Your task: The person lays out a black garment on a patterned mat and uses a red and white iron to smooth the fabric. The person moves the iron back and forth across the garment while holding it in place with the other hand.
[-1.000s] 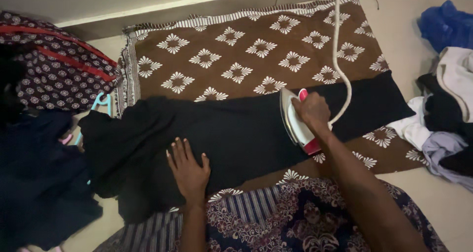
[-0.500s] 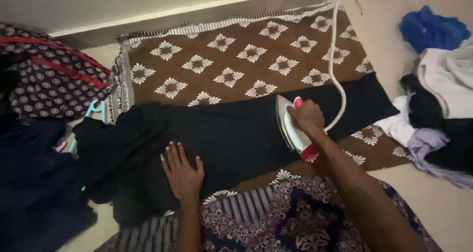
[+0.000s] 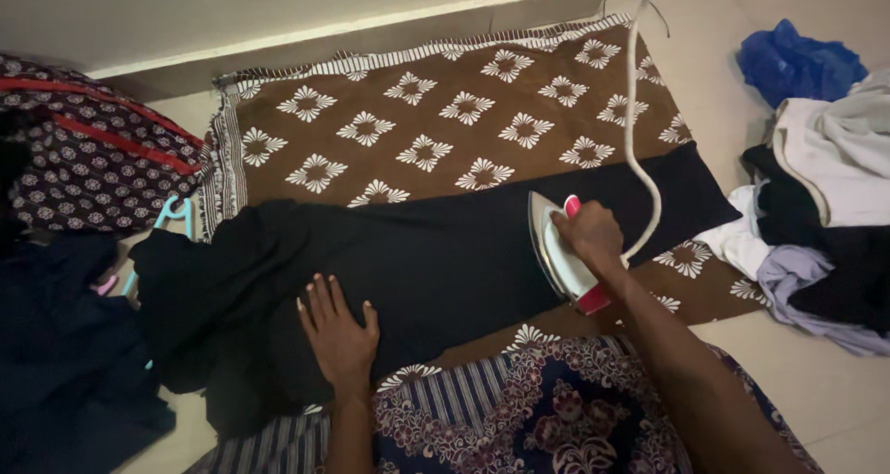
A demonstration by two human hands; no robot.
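Your right hand [image 3: 587, 236] is clamped on the handle of the iron [image 3: 560, 254], which sits on the black garment [image 3: 436, 256]. The garment's long axis runs leftward from it, toward your left hand [image 3: 337, 330], pressed flat with fingers spread on the cloth.

L hand [image 3: 338, 335] flat, fingers spread; R hand [image 3: 588, 236] fisted, prob. gripping.

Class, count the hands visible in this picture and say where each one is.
2. The left hand lies flat on the black cloth; the right hand grips the iron standing on that cloth.
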